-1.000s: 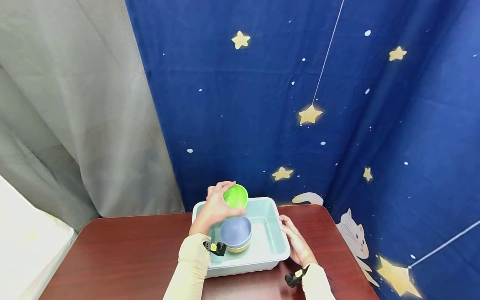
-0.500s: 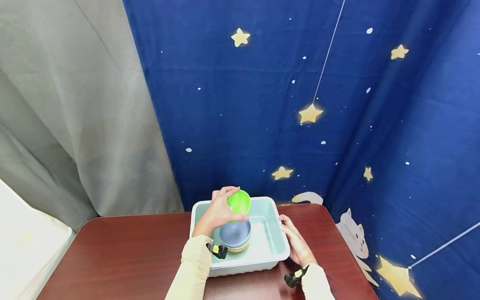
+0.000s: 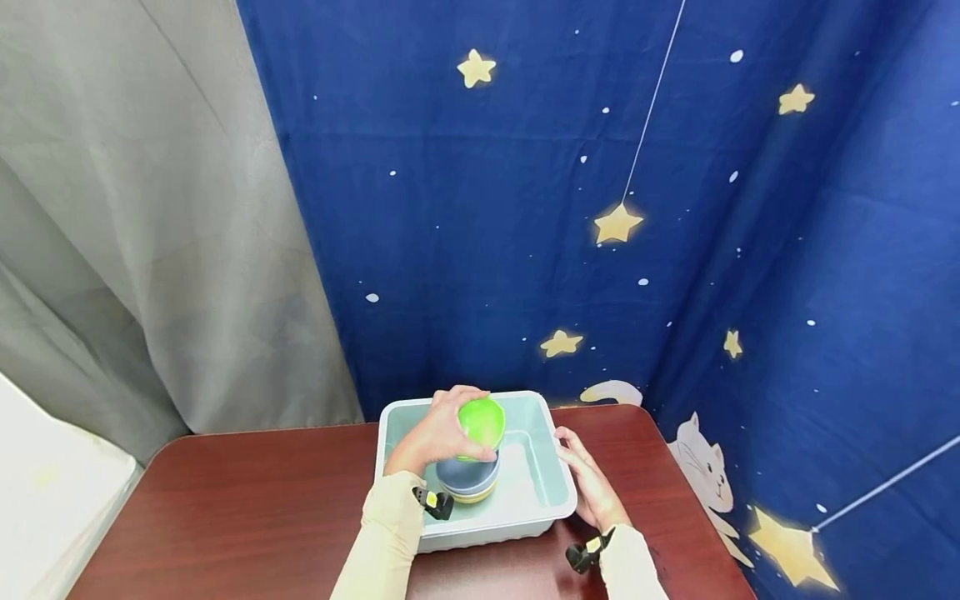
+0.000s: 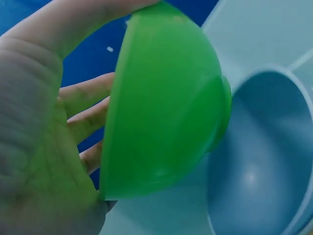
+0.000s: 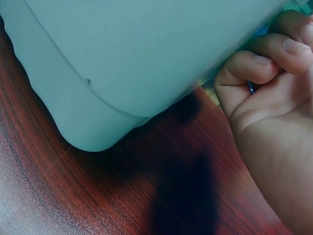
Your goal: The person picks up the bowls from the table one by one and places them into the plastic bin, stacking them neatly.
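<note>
My left hand (image 3: 442,435) holds a small green bowl (image 3: 483,423) by its rim, thumb on the near side and fingers on the far side. In the left wrist view the green bowl (image 4: 161,112) is tipped on its side, its base towards a blue bowl (image 4: 259,161). That blue bowl (image 3: 467,477) sits on top of a yellow bowl (image 3: 474,498) inside a pale green plastic basin (image 3: 564,510). Against the basin's right side rests my right hand (image 3: 590,485). In the right wrist view this hand (image 5: 274,98) has loosely curled fingers beside the basin wall (image 5: 132,58).
The basin stands on a dark red wooden table (image 3: 255,508) near its back edge. Behind hang a grey curtain (image 3: 187,250) and a blue star-patterned curtain (image 3: 450,217). A white surface (image 3: 52,500) lies beyond the table's left edge.
My left hand has lowered the green bowl and brought it slightly right and nearer, so that it now overlaps the blue bowl. The right hand has stayed at the basin's side.
</note>
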{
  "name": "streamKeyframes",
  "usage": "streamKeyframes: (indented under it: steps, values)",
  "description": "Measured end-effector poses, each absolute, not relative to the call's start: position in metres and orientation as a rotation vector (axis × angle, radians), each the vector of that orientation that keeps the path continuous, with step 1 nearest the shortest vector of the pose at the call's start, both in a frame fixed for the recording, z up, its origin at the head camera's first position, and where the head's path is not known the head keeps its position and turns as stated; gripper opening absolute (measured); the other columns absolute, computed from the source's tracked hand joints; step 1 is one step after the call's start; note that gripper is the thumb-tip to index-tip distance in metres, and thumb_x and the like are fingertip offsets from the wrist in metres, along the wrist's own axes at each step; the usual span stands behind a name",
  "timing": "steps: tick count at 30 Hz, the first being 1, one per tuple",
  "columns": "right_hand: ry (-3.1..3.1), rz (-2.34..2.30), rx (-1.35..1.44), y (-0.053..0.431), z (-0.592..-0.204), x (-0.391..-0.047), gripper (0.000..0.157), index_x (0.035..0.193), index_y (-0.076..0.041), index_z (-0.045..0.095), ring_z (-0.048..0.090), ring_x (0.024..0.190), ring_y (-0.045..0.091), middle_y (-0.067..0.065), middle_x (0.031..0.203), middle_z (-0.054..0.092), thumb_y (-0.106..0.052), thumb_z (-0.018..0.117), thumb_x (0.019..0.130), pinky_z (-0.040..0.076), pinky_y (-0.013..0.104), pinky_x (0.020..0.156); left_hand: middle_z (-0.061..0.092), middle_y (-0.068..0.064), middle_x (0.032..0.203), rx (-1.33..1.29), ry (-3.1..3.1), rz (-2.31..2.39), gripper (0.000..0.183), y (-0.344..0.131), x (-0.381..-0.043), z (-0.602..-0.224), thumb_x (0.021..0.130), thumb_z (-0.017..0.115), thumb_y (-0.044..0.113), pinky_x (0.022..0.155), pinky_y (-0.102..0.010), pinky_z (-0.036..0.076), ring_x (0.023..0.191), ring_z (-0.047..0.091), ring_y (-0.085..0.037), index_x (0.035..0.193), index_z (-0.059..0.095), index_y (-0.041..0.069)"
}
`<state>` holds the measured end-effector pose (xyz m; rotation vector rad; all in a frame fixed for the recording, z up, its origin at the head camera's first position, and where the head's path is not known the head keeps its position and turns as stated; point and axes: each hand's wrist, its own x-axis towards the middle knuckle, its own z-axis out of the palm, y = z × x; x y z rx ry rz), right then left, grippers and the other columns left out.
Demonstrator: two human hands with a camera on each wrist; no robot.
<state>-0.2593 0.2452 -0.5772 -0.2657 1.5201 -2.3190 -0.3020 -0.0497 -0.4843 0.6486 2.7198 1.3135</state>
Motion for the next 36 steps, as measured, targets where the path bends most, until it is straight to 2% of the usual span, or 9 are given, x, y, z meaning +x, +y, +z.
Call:
streamKeyframes:
  steps: [8,15,23,31,36]
  values:
    - [1.513,-2.335,-0.293,0.244,-0.577,-0.260,0.017,0.119,-0.036,0.050,0.063,0.102,0.012,-0.008,0.117,0.061,-0.023,0.042,0.111,0.054,0.032,0.084,0.057,0.001,0.143,0.690,2.751,1.260,0.102,-0.051,-0.304,-0.493,0.053,0.099,0.045,0.102,-0.046,0.047,0.127,0.043,-0.023,0.143,0.058,0.018]
    - [1.510,-2.329,-0.261,0.243,-0.576,-0.260,0.018,0.119,-0.036,0.049,0.064,0.101,0.011,-0.009,0.115,0.062,-0.022,0.042,0.110,0.054,0.031,0.084,0.056,0.002,0.145,0.653,2.735,1.226,0.103,-0.052,-0.304,-0.496,0.053,0.099,0.046,0.102,-0.048,0.049,0.128,0.043,-0.023,0.144,0.057,0.021]
    - [1.515,-2.332,-0.240,0.242,-0.575,-0.260,0.016,0.116,-0.036,0.050,0.065,0.097,0.010,-0.009,0.113,0.063,-0.023,0.042,0.111,0.055,0.031,0.081,0.052,0.003,0.151,0.642,2.679,1.162,0.100,-0.053,-0.303,-0.499,0.053,0.100,0.041,0.107,-0.052,0.047,0.136,0.040,-0.025,0.143,0.058,0.023]
    - [1.522,-2.343,-0.264,0.244,-0.574,-0.261,0.015,0.116,-0.037,0.050,0.064,0.098,0.013,-0.008,0.115,0.061,-0.024,0.043,0.110,0.054,0.032,0.081,0.054,0.001,0.149,0.637,2.666,1.068,0.099,-0.051,-0.305,-0.503,0.053,0.099,0.035,0.102,-0.046,0.049,0.131,0.044,-0.024,0.142,0.058,0.022]
    - [1.516,-2.336,-0.283,0.243,-0.577,-0.259,0.017,0.117,-0.036,0.049,0.066,0.097,0.010,-0.010,0.114,0.062,-0.023,0.041,0.111,0.055,0.030,0.080,0.054,-0.002,0.146,0.604,2.641,1.036,0.098,-0.052,-0.302,-0.506,0.052,0.099,0.030,0.100,-0.049,0.050,0.131,0.045,-0.025,0.141,0.058,0.022]
